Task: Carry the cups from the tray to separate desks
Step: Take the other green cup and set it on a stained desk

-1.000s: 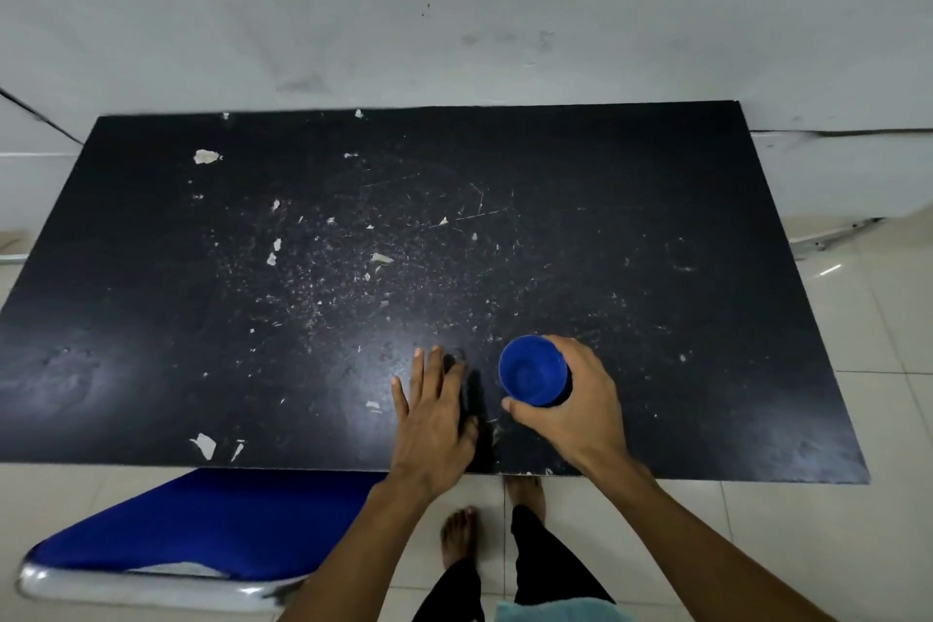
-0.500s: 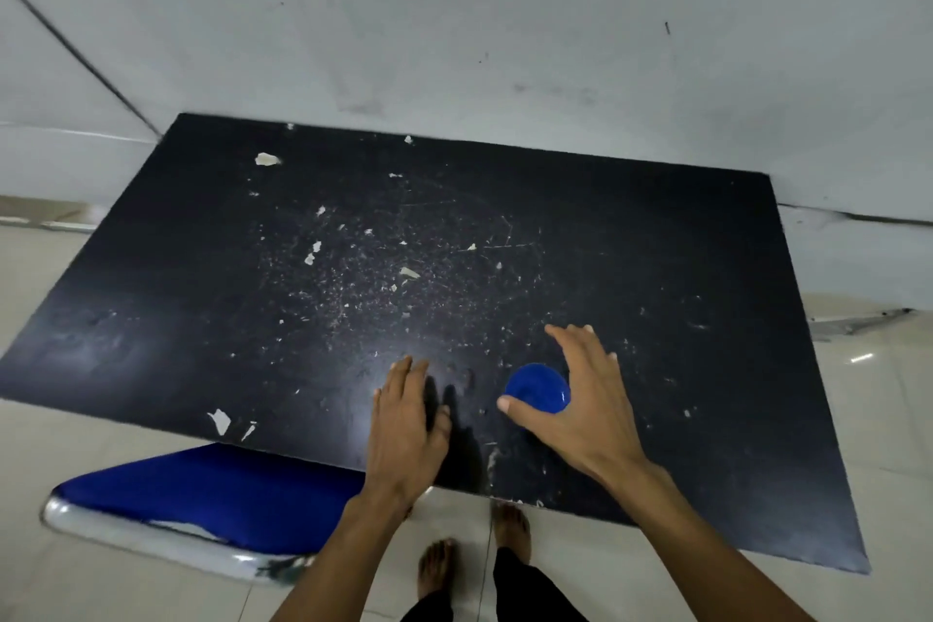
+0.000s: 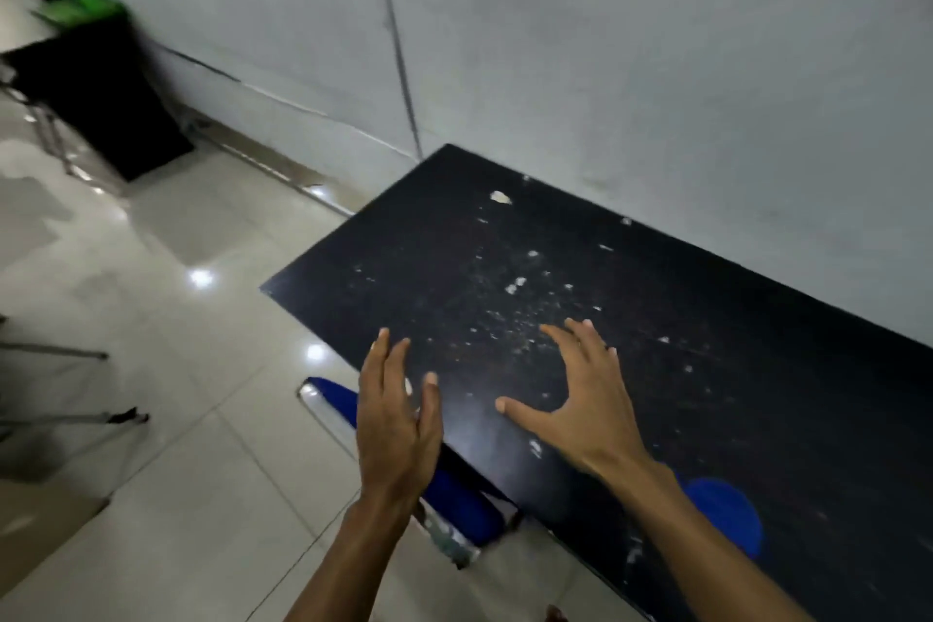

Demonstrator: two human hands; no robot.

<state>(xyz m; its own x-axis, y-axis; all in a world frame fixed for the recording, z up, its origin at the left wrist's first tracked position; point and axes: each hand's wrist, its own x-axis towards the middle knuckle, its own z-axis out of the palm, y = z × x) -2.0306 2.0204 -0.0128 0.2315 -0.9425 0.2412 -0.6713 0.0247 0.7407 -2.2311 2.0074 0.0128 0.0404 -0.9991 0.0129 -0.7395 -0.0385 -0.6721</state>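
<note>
The right hand [image 3: 588,407] has let go of the small round blue plastic cup [image 3: 727,515] since half a second ago, and the view has swung round to the left. The cup now stands alone on the scratched black flat desk top [image 3: 707,343], close to its near edge. It is partly hidden behind the right forearm.

Both hands are empty. The right hand floats over the desk with its fingers [image 3: 580,338] spread wide. The left hand [image 3: 399,424] is up too, fingers straight and loose, over the desk's near edge and the blue padded chair seat [image 3: 454,500].

The cup lies behind the right hand, back toward the person and off to the right (near the elbow, not the fingers). The right hand is the nearer one. The left is well apart from it.

This cup looks delivered, I think. Far off at the top left there is another dark desk [image 3: 96,86] with something blurry and green [image 3: 75,8] on it. I cannot tell what it is. The next cup may be over that way.
</note>
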